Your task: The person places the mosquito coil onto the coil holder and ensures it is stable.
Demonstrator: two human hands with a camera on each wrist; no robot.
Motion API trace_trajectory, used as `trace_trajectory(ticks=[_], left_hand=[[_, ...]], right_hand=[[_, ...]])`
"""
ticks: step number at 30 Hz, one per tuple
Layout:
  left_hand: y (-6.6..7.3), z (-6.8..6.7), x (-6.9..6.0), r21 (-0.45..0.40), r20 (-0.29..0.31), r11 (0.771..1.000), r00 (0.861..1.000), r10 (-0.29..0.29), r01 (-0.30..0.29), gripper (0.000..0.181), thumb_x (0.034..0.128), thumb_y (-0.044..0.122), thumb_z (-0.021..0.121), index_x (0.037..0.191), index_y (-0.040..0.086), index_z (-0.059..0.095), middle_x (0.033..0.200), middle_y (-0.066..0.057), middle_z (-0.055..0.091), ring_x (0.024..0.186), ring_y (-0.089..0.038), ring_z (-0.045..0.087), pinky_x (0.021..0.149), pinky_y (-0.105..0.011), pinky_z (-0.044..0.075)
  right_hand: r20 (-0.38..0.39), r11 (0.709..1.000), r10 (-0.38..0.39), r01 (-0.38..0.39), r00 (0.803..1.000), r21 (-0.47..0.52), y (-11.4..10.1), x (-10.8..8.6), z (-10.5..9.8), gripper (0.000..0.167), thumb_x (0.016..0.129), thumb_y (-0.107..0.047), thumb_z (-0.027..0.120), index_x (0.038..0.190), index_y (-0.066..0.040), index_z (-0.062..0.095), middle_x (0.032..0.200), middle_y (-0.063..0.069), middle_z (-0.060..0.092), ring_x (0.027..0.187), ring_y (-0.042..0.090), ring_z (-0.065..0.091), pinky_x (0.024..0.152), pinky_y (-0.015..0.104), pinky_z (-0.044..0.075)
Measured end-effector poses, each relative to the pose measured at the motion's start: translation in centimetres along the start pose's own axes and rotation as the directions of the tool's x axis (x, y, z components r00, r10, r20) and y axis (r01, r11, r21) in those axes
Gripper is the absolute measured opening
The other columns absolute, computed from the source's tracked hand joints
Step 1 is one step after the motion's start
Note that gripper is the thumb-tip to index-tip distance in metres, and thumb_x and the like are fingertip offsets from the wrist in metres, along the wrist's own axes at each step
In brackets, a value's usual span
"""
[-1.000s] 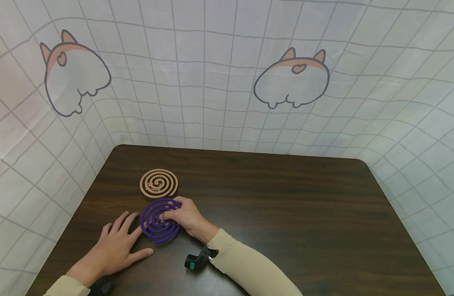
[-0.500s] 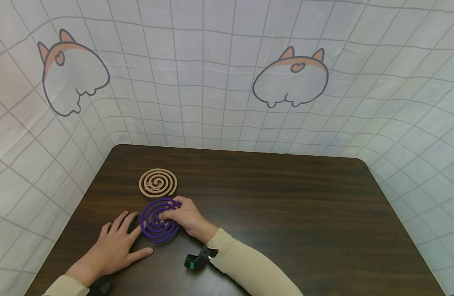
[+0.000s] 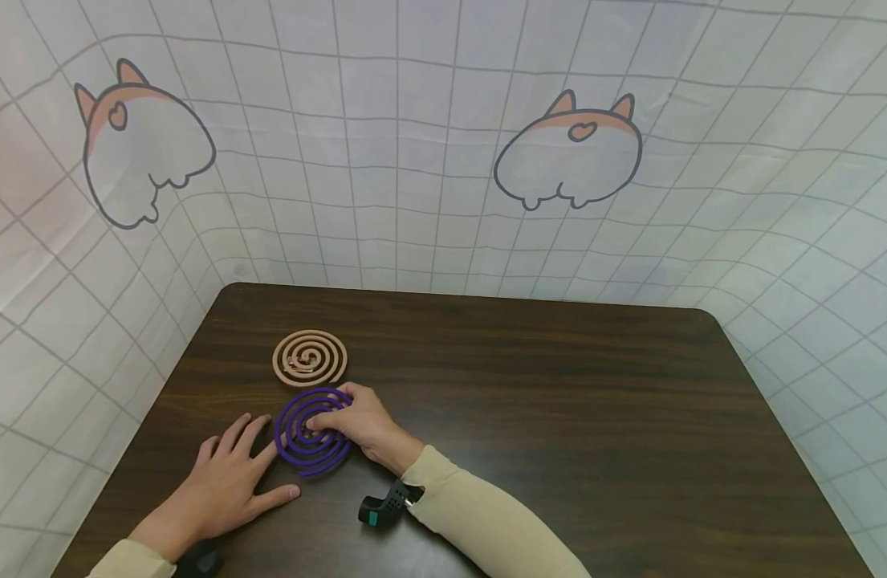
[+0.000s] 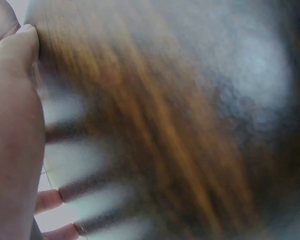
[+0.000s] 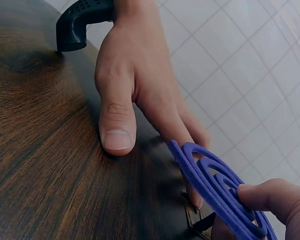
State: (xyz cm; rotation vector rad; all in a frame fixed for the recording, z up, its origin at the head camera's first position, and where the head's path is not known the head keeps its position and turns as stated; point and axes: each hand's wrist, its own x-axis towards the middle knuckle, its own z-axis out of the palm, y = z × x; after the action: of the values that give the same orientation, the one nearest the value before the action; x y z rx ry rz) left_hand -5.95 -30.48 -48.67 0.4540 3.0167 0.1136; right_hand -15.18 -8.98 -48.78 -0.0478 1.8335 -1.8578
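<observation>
A purple mosquito coil [image 5: 205, 192] is held tilted above the table by my right hand [image 3: 365, 422]. In the right wrist view the thumb [image 5: 272, 197] presses on its upper face near the centre, and the other fingers are mostly hidden beneath. My left hand [image 3: 226, 486] rests on the table with its fingers spread and fairly straight. Its index finger reaches under the coil's left edge and touches a small metallic and black piece [image 5: 194, 220], partly hidden by the coil. Just beyond lies a tan mosquito coil [image 3: 309, 358], flat, with small shiny bits near its centre.
The dark wooden table [image 3: 559, 417] extends far to the right. A white gridded curtain [image 3: 429, 177] with cartoon animal prints encloses its back and sides. A black wrist device [image 3: 385, 506] hangs below my right cuff, close to the tabletop.
My right thumb has slid very slightly left over the purple coil. My left hand and the tan coil stay in place.
</observation>
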Motion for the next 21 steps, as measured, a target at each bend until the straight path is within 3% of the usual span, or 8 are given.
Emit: trace_trajectory(ticks=[21], left_hand=[[-0.05,0.1,0.04,0.004,-0.005,1.0,1.0,0.001,-0.001,0.084,0.0886,0.08,0.056,0.15,0.023,0.057,0.156,-0.021,0.044,0.146,-0.051,0.037,0.098,-0.075,0.04]], right_hand=[[-0.034,0.999,0.011,-0.01,0.999,0.032,0.04,-0.1,0.4,0.031,0.078,-0.006,0.086,0.098,-0.009,0.063,0.087,0.001,0.073,0.067,0.009,0.069,0.061,0.021,0.057]])
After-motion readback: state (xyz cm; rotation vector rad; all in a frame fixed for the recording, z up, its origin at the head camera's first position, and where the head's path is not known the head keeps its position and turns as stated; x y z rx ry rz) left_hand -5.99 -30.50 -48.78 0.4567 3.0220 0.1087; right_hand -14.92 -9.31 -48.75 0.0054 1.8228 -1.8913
